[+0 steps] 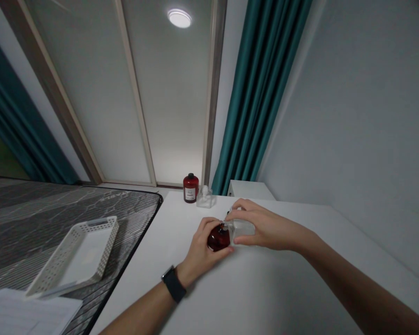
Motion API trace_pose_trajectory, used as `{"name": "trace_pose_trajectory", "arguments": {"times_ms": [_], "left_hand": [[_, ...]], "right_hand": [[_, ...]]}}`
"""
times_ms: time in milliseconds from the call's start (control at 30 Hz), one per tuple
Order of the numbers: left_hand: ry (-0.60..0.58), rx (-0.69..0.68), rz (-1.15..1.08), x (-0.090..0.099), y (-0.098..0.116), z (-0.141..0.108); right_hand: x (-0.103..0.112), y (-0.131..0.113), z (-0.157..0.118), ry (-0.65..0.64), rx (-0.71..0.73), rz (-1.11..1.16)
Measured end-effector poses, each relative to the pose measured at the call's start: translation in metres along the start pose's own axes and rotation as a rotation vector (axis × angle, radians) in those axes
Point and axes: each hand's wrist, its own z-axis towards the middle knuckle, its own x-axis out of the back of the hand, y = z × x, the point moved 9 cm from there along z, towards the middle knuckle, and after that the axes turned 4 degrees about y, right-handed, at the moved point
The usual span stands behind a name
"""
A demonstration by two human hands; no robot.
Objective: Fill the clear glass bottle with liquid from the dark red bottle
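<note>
My left hand (204, 244), with a dark watch on its wrist, is closed around a dark red glass bottle (219, 238) over the white table. In my right hand (256, 225) is a clear glass bottle (242, 228), tipped on its side. Its neck meets the top of the red bottle; whether liquid passes between them is too small to tell. Farther back on the table stand a red bottle (190, 188) with a black cap and a white label, and beside it a clear glass bottle (205, 197).
Left of the white table (265, 288) is a grey patterned bed-like surface (132, 204) holding a white perforated basket (104, 251) and paper sheets (31, 311). A white cabinet (251, 190) stands behind the table, near a teal curtain (261, 93). A wall rises at the right.
</note>
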Motion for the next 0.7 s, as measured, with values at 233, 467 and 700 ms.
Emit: {"name": "trace_pose_trajectory", "arguments": {"times_ms": [233, 467, 700], "left_hand": [[0.012, -0.006, -0.004, -0.0008, -0.0008, -0.0008], [0.017, 0.004, -0.004, -0.0007, -0.0009, -0.0016], [0.023, 0.014, -0.006, -0.0006, -0.003, -0.0009]], "right_hand": [[0.001, -0.0027, 0.001, -0.006, 0.002, -0.001], [0.0018, -0.0035, 0.0011, -0.017, 0.003, -0.002], [0.0024, -0.005, 0.0019, -0.009, 0.016, -0.008]]}}
